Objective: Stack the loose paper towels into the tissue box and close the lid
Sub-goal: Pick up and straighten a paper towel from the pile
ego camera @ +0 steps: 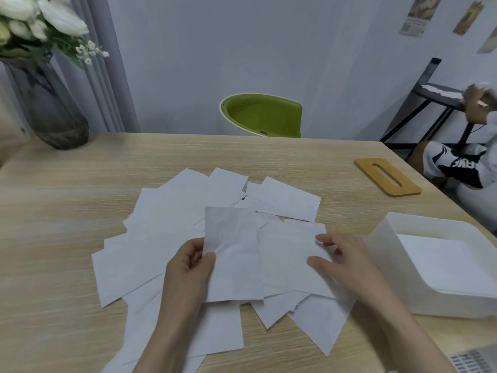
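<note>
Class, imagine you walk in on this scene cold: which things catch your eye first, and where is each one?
First, the spread of loose paper towels across the middle of the wooden table, with the left hand lifting one sheet and the right hand pressing on others. Next, the open white tissue box at the right, its wooden slotted lid lying apart behind it.

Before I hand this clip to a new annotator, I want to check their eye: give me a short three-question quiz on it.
1. True or false: the wooden lid sits on the white tissue box.
2. Which hand pinches the raised paper towel? A) left hand B) right hand
3. Fill in: the vase of white flowers stands at the table's far ____ corner.

Key: 1 false, it lies on the table beyond the open box; 2 A; 3 left.
</note>
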Action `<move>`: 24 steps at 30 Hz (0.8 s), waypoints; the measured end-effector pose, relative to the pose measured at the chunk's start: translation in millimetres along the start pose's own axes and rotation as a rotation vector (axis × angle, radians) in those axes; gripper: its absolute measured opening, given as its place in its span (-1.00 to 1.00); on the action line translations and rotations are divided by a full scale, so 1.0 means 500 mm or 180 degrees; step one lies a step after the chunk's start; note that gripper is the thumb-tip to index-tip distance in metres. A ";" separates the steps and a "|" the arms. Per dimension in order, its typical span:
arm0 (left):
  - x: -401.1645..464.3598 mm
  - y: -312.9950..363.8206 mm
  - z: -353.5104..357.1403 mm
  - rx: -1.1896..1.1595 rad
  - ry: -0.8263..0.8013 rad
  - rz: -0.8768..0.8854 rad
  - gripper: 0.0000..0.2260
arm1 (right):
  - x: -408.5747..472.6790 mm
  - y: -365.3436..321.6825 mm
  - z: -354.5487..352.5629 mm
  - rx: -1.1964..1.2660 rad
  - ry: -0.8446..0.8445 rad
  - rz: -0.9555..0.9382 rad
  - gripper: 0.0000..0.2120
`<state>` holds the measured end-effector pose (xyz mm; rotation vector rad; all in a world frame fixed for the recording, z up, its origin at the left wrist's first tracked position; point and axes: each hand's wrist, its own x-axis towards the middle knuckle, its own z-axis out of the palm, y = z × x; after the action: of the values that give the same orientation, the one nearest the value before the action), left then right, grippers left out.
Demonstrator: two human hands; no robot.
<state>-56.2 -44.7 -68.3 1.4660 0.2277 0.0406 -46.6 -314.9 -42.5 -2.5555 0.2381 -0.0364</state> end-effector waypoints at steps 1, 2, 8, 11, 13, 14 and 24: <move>0.000 0.001 0.000 -0.0063 0.0005 -0.0031 -0.80 | 0.002 -0.004 0.002 0.0006 0.0006 -0.0018 -0.53; 0.000 0.002 0.000 -0.0158 0.0005 -0.0074 -0.78 | 0.001 -0.009 0.005 0.0014 0.0030 -0.0050 -0.52; 0.003 -0.003 -0.001 -0.0288 0.0003 -0.0099 -0.77 | 0.003 -0.039 0.027 -0.0362 -0.0054 -0.0099 -0.37; 0.004 -0.006 -0.001 -0.0172 -0.0023 -0.0047 -0.76 | 0.013 -0.041 0.015 -0.0577 -0.0157 -0.0112 -0.34; 0.005 -0.007 0.000 -0.0152 -0.0027 -0.0046 -0.75 | 0.020 -0.039 0.005 -0.0625 -0.0236 -0.0099 -0.41; 0.006 -0.008 0.000 -0.0155 -0.0027 -0.0052 -0.75 | 0.022 -0.038 0.001 -0.0615 -0.0224 -0.0097 -0.46; 0.007 -0.008 0.001 -0.0148 -0.0015 -0.0033 -0.74 | 0.004 -0.035 -0.010 -0.0377 -0.0066 -0.0218 -0.80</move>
<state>-53.2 -45.2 -72.8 1.4184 0.2291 0.0339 -42.2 -303.6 -28.7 -2.6801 0.1485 -0.0221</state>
